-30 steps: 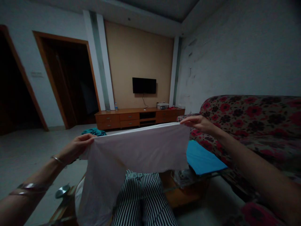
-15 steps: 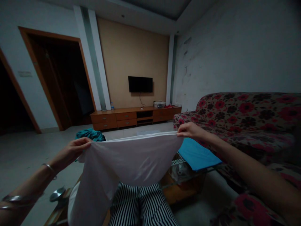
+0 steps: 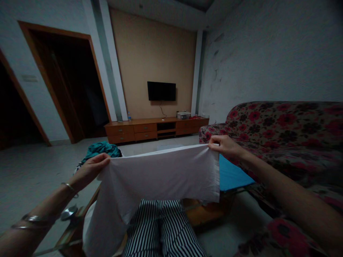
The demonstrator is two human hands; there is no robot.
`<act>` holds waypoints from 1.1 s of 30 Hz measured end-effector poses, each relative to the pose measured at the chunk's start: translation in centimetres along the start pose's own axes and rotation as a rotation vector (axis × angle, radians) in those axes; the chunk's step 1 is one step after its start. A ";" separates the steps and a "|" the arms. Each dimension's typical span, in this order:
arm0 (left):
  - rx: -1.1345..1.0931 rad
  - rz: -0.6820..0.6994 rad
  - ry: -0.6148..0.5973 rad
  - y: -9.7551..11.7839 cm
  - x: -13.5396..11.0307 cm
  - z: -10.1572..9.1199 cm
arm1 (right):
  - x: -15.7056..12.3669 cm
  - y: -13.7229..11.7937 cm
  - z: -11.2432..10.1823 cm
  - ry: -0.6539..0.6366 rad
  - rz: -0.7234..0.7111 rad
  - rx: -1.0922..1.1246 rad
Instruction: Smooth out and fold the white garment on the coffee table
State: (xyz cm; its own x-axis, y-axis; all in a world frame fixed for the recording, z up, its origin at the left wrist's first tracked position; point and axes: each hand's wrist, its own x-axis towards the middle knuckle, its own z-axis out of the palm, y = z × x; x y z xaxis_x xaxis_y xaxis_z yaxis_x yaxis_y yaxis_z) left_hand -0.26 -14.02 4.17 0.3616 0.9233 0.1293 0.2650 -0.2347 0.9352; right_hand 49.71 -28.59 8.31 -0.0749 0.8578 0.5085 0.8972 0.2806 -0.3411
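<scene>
A white cloth [image 3: 166, 175], its kind of garment unclear, hangs stretched between my two hands over a low table. My left hand [image 3: 97, 162] pinches its upper left corner. At the upper right, my right hand [image 3: 223, 145] grips the top edge between thumb and fingers. The right part hangs flat with a straight side edge, while the left part droops in a longer fold toward my lap. Behind the cloth on the right lies a folded blue cloth [image 3: 233, 174]. A crumpled teal cloth [image 3: 103, 150] sits beyond my left hand.
Striped trousers [image 3: 160, 228] cover my legs below the cloth. A flowered sofa [image 3: 284, 128] runs along the right. Farther off stand a wooden TV cabinet [image 3: 146, 131] and a wall-mounted television [image 3: 161, 91]. A shiny round metal object [image 3: 69, 213] is at the lower left.
My right hand has moved slightly right and up, pulling the cloth tauter. Its right part now hangs flat instead of sagging in a curve. My left hand has shifted slightly right and up.
</scene>
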 end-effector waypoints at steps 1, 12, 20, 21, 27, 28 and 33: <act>0.034 0.015 0.020 0.1 0.0 0.3 | -0.1 -0.1 0.1 0.025 0.002 -0.015; 0.788 0.311 0.058 -0.2 0.3 -1.2 | -0.1 -1.4 -1.7 0.178 -0.212 -0.125; 0.671 0.250 0.191 -1.0 -1.6 1.1 | 1.1 -4.6 -5.3 0.419 -0.338 -0.332; 0.602 0.225 0.185 -1.4 -1.8 1.9 | 1.3 -4.9 -5.9 0.445 -0.338 -0.349; 0.517 0.241 0.312 -3.2 -2.8 4.7 | 1.1 -6.4 -8.6 0.472 -0.368 -0.402; 0.603 0.276 0.389 -3.1 -3.0 4.2 | 0.8 -6.8 -8.9 0.471 -0.369 -0.395; 1.114 0.508 0.753 0.7 -5.0 -2.6 | -0.8 -9.6 -9.3 0.449 -0.336 -0.332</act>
State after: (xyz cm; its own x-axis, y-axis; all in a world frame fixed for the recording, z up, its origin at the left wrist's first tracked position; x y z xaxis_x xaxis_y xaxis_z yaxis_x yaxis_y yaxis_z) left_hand -4.17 -18.01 5.02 0.1706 0.5245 0.8341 0.9291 -0.3674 0.0410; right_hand 45.24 -35.97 18.53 -0.2498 0.4627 0.8506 0.9489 0.2919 0.1199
